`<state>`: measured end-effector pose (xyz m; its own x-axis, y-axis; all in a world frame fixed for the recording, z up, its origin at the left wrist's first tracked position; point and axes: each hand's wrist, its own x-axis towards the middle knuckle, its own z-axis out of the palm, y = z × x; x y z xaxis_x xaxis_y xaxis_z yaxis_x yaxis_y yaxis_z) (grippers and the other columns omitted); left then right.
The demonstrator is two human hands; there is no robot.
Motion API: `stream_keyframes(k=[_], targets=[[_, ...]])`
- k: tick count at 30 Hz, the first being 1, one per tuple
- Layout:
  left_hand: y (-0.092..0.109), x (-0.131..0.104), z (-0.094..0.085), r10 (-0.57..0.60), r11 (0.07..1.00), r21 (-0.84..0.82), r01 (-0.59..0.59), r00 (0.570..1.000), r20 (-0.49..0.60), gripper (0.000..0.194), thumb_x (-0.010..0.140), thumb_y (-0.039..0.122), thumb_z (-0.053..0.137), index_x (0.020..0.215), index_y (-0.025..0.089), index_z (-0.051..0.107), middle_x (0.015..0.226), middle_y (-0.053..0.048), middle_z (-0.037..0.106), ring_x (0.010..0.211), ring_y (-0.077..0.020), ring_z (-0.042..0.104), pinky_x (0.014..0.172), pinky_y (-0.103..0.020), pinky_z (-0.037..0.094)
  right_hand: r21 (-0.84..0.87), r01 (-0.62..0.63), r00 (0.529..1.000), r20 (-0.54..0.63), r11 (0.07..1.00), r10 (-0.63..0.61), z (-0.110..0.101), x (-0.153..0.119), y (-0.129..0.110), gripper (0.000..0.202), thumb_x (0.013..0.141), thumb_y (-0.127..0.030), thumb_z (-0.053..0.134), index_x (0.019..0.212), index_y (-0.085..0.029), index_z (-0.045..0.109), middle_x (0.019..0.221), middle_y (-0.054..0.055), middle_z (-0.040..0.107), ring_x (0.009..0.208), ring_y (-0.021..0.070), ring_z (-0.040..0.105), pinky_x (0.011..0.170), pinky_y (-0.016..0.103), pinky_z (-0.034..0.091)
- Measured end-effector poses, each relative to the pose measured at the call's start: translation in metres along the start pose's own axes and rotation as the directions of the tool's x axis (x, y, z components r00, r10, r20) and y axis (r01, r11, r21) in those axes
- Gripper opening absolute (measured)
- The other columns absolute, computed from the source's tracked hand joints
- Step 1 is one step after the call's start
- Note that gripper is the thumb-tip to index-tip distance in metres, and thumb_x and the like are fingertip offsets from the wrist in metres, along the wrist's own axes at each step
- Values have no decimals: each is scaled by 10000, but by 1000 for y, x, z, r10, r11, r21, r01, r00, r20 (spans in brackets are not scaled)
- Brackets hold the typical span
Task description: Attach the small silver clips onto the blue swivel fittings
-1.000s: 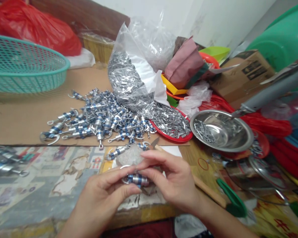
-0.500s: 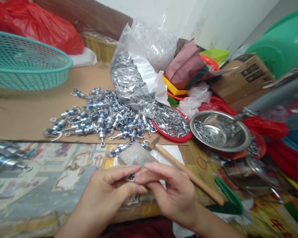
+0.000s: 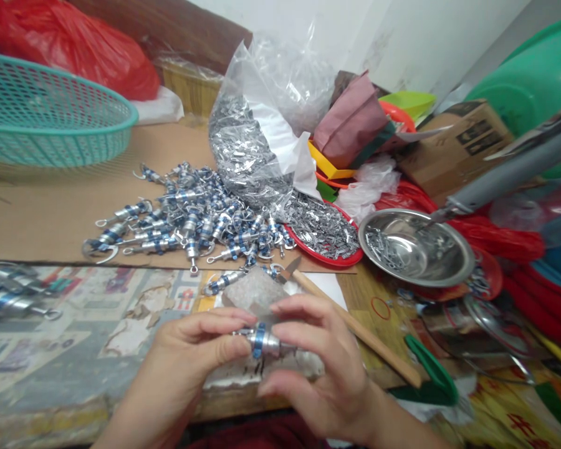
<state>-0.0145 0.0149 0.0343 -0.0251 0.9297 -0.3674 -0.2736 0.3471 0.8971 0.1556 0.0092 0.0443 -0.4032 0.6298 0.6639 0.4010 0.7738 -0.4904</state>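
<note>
My left hand (image 3: 201,355) pinches a small silver metal cylinder with a blue band (image 3: 264,342) between thumb and fingers, lying crosswise above the near edge of the bench. Around its right end, the fingers of my right hand (image 3: 325,355) are spread, thumb well apart; whether a fingertip touches it I cannot tell. Just beyond the hands sits a grey stone-like block (image 3: 255,290). A hammer with a wooden handle (image 3: 355,330) lies to its right. Farther back is a pile of similar blue-banded cylinders (image 3: 191,218) with rings and hooks.
A red tray of small metal clips (image 3: 353,259) adjoins a steel bowl (image 3: 416,271). A grey tool shaft (image 3: 509,168) slants over the bowl. Behind stands a plastic bag of metal parts (image 3: 243,156). A turquoise basket (image 3: 51,146) is at far left, a green dustpan-like piece (image 3: 434,374) at right.
My right hand has opened, its thumb dropping away from the fingers. The blue-banded cylinder, mostly covered before, now shows between my hands, still in my left hand's pinch.
</note>
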Motion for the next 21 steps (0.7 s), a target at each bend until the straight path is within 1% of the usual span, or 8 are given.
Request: stream_keyframes(k=[2,5,7,10,12,14,18,21], targets=[[0,3,-2,0,1000,-15,1,1000,25,121,478,144,772,490,259,733,700,23,764,704,-154,682,667,-199,536,-72,84,994,80,994,-78,-4,-1,1,174,830,-119,569,990,-127,637,991,131,669,924,183,641,799,262,551],[3,5,-2,36,993,107,-40,998,45,112,487,161,783,488,261,732,709,22,757,727,-152,682,696,-196,530,-143,230,963,178,963,-204,-9,0,2,184,835,-57,536,948,-107,671,943,94,720,981,177,642,883,239,521],[6,3,-2,66,983,166,-74,996,57,117,481,161,785,484,266,734,705,16,754,736,-168,684,718,-221,535,-156,281,950,183,947,-252,-12,1,2,186,824,-70,564,971,-118,668,936,69,732,1014,171,634,929,232,500],[9,-3,-3,78,987,134,-88,994,80,120,488,160,773,476,271,729,700,16,750,729,-178,687,707,-235,544,-121,296,950,138,947,-280,-14,2,0,239,828,-67,552,1040,-139,634,931,43,736,990,142,647,941,211,494],[10,-6,-5,46,995,88,-56,993,111,110,521,178,756,480,276,726,698,20,747,704,-169,687,660,-222,547,-118,277,951,173,953,-255,-15,2,-3,274,822,-61,558,1079,-142,610,933,37,736,973,130,654,943,198,490],[10,-6,-6,41,992,109,-57,988,147,115,526,185,753,467,279,722,689,20,741,677,-162,684,620,-207,544,-124,260,950,212,958,-230,-15,2,-3,276,816,-59,571,1080,-130,606,922,38,738,957,128,661,937,190,490],[13,-3,-9,143,944,269,-192,971,191,130,489,181,776,444,290,723,685,14,735,653,-169,683,621,-211,544,-102,305,946,144,947,-290,-15,0,-1,168,849,-83,534,972,-96,649,898,62,740,936,147,670,920,199,499],[17,-2,-11,226,882,364,-300,946,231,113,520,219,779,466,305,728,737,16,746,702,-179,691,681,-217,539,-141,285,949,181,948,-259,-18,1,-1,161,871,-111,524,900,-114,682,923,50,736,966,152,660,935,194,481]])
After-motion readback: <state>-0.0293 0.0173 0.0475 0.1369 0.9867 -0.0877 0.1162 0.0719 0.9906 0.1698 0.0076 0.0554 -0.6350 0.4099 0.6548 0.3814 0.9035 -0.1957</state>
